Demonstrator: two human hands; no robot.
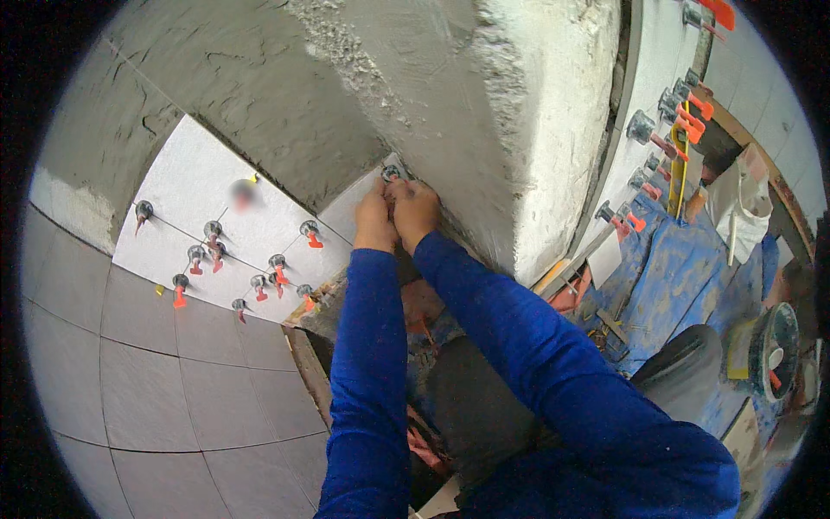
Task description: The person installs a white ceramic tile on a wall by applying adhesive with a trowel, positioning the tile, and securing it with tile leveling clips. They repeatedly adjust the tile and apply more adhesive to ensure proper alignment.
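My left hand (374,218) and my right hand (416,210) meet at the inner corner of the wall, fingers closed round a tile leveling clip (392,173) with a round dark cap. The rest of that clip is hidden by my fingers. It sits at the upper end of a narrow white tile strip (339,206), against the grey rendered wall (432,104). To the left, larger white tiles (164,195) carry several levelers with dark caps and red-orange stems, such as the leveler (309,233) nearest my left hand.
Wet grey mortar (251,86) covers the wall above the white tiles. Grey tiles (143,320) spread at lower left. On the right are more levelers (640,128) on white tile, a blue tarp (622,285), a white bag (739,203) and a bucket (782,337).
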